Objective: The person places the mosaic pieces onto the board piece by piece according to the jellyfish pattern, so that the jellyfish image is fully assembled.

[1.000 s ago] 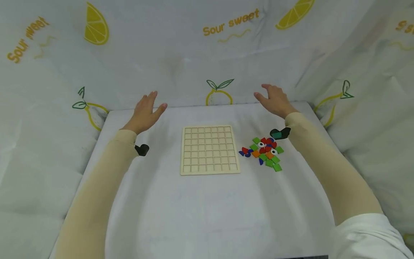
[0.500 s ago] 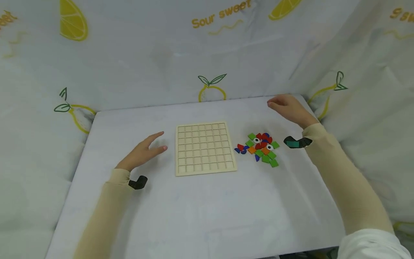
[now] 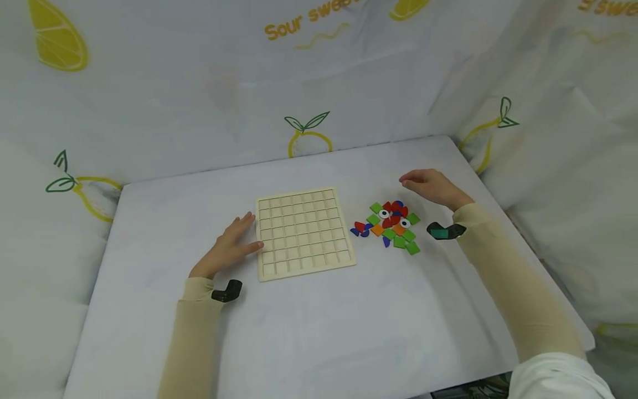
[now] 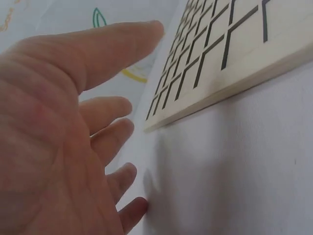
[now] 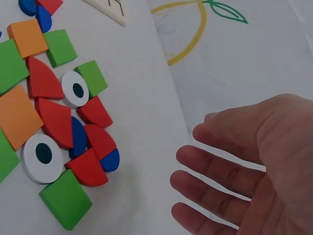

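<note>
A pale wooden grid board (image 3: 304,233) with rows of square recesses lies flat on the white table. At its left edge is my left hand (image 3: 226,249), fingers loosely straight and thumb over the rim in the head view. The left wrist view has the thumb (image 4: 122,46) close to the board's side, with nothing held. To the right of the board lies a loose cluster of small flat pieces: green squares (image 3: 399,241), orange squares (image 5: 19,117), red and blue curved pieces, and white discs (image 5: 43,158) with dark centres. My right hand (image 3: 431,185) hovers just behind the cluster, fingers relaxed, holding nothing.
The white-covered table (image 3: 309,332) is backed by a white cloth (image 3: 189,100) printed with lemons, which also hangs at both sides. Dark items (image 3: 478,385) show below the table's front edge. Each wrist carries a small black camera (image 3: 227,291).
My left hand has come down and towards me, then right to the board's edge. My right hand has lowered and come nearer the pieces. The head view has turned right; board and pieces lie unmoved.
</note>
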A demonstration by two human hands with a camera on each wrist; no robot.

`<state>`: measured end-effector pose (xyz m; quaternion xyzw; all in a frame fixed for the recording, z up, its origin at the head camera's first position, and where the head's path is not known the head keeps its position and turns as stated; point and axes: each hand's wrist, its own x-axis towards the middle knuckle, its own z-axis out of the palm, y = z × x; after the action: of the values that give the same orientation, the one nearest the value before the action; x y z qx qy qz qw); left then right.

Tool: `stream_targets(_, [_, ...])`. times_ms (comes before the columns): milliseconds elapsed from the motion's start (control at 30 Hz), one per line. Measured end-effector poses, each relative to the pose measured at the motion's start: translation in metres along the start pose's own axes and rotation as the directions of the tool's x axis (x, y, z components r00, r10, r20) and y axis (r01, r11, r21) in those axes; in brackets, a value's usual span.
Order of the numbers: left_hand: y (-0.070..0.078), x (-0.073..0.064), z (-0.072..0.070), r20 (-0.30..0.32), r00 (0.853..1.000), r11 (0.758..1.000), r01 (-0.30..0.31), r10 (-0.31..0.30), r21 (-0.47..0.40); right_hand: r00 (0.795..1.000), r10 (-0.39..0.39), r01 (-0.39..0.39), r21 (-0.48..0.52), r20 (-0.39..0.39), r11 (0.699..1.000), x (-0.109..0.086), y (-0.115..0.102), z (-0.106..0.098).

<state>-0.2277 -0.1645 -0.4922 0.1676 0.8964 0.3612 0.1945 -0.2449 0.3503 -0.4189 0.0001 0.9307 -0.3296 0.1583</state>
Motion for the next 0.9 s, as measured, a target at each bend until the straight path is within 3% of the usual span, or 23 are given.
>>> stream_targets(267, [-0.004,0.003,0.01,-0.007,1.0,0.998,-0.014,0.014,0.059,0.999,0.024,-0.018,-0.109,0.047,0.994,0.005,0.011,0.016])
stream_targets(500, [-0.009,0.0,0.017,-0.009,1.0,0.999,-0.024,0.024,0.023,0.996,0.023,-0.009,-0.158,0.086,0.987,0.003,0.016,0.027])
stream_targets(767, [-0.009,-0.001,0.017,-0.014,0.999,0.999,-0.032,0.032,0.005,0.997,0.042,-0.022,-0.28,0.064,0.96,-0.001,0.018,0.03])
stream_targets(900, [-0.008,-0.001,0.017,-0.014,1.0,1.0,-0.019,0.019,-0.015,0.998,0.032,-0.019,-0.273,0.046,0.962,-0.005,0.021,0.034])
